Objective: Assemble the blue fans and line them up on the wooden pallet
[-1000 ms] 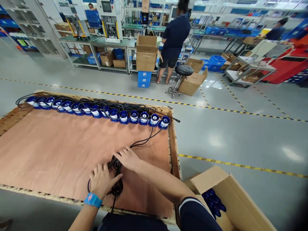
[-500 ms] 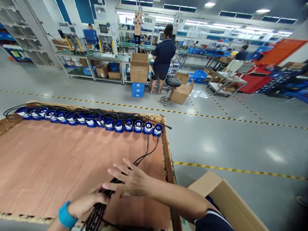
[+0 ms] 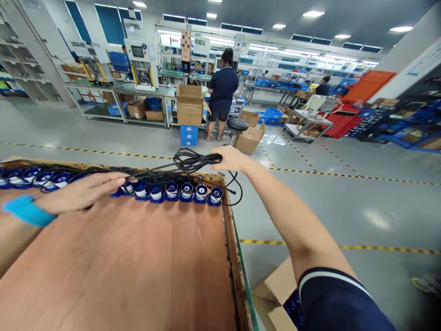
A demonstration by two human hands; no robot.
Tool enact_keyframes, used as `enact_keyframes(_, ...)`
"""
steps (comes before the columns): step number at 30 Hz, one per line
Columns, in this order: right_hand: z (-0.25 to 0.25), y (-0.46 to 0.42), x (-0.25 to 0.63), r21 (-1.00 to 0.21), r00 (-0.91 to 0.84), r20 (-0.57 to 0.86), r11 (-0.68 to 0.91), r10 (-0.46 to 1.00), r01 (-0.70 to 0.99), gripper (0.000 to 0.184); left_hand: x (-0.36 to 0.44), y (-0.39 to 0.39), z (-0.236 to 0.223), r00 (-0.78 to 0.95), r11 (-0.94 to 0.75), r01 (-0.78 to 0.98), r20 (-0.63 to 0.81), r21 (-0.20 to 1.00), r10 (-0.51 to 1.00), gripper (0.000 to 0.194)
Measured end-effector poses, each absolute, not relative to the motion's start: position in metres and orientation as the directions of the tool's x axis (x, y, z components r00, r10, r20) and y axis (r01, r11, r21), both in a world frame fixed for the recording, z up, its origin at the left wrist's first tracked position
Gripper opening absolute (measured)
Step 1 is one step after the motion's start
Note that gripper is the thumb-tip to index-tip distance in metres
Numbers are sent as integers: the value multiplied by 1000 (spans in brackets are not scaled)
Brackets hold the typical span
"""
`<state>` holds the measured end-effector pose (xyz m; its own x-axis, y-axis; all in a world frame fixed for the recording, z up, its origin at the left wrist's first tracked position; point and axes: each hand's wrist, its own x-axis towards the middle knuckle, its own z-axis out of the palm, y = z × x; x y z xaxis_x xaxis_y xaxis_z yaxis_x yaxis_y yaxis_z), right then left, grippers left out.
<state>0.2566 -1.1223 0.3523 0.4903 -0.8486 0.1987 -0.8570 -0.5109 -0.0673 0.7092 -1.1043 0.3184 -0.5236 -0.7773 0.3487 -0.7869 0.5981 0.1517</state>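
Observation:
My right hand [image 3: 230,159] is closed around one end of a looped bundle of black cable [image 3: 193,161], held above the far right corner of a wooden crate [image 3: 237,276]. Loose cable hangs below this hand past the crate's corner. My left hand [image 3: 91,189], a blue band on its wrist, pinches a length of the same cable at its fingertips, left of the loops. Beneath both hands runs a row of blue round parts with white labels [image 3: 186,191] along the crate's far side. My left hand hides some of them. More black cables lie behind the row.
A bare plywood sheet [image 3: 155,266] forms the crate's floor. An open cardboard box [image 3: 280,317] with blue things inside stands at lower right. Across the aisle, a person [image 3: 222,89] stands at a workbench, near a stool [image 3: 237,124] and cardboard boxes.
Both hands have moved up and away from me, lifting the cable from near the crate's front to its far side. My right hand, open before, now grips the bundle; the left has shifted left.

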Motion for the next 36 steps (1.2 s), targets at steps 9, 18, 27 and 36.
enact_keyframes(9,223,-1200,243,-61,284,-104,-278,-953,-958,52,624,-1270,232,-548,542,-813,-37,-211,-836,29)
enact_keyframes(18,141,-1197,232,-123,201,-10,-198,-980,-972,22,611,-1293,130,-291,294,-956,-98,-9,-952,33)
enact_keyframes(27,194,-1156,256,-279,127,111,-153,-986,-948,34,615,-1228,160,-216,219,-973,55,71,-975,45)
enact_keyframes(36,103,-773,295,-821,-509,188,150,-840,-550,34,532,-1075,62,-655,671,-683,163,288,-738,51)
